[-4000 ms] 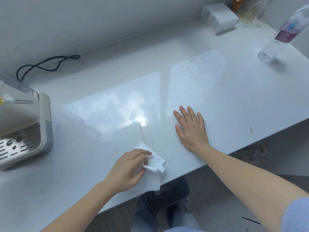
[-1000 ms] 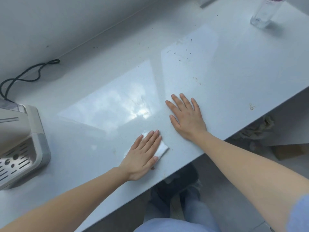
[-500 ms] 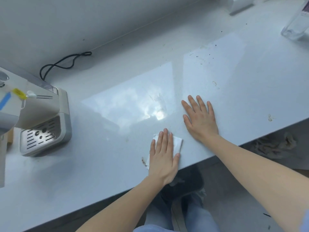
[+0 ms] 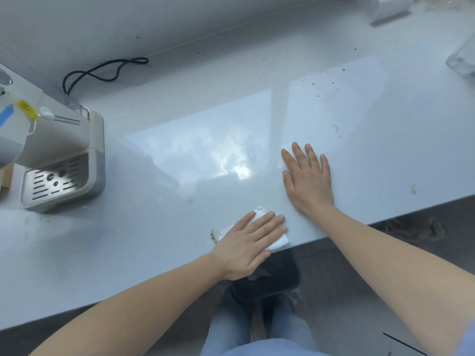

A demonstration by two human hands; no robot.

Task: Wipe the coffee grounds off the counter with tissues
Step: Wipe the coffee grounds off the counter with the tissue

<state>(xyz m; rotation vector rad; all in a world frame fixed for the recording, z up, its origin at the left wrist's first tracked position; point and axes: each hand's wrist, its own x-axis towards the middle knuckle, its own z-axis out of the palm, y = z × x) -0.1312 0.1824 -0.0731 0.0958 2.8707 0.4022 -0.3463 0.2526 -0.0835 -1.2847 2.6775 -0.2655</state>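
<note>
My left hand (image 4: 248, 246) lies flat on a folded white tissue (image 4: 279, 243) at the front edge of the pale glossy counter (image 4: 159, 232); most of the tissue is hidden under the palm. A small brown clump of coffee grounds (image 4: 213, 236) sits just left of the tissue. More dark specks (image 4: 331, 84) and brownish smears (image 4: 335, 128) lie farther back on the right, and a brown ring stain (image 4: 413, 191) is near the right front edge. My right hand (image 4: 307, 179) rests flat on the counter with fingers spread, holding nothing.
A beige coffee machine (image 4: 59, 155) with a metal drip tray stands at the left, with its black cord (image 4: 102, 71) looped behind. A white box (image 4: 388, 7) and a clear bottle (image 4: 462, 57) stand at the far right. A dark bin (image 4: 270, 281) sits below the counter edge.
My left hand has slid the tissue toward the front edge of the counter, fingers now angled right. The brown clump is now beside the tissue. My right hand has stayed put.
</note>
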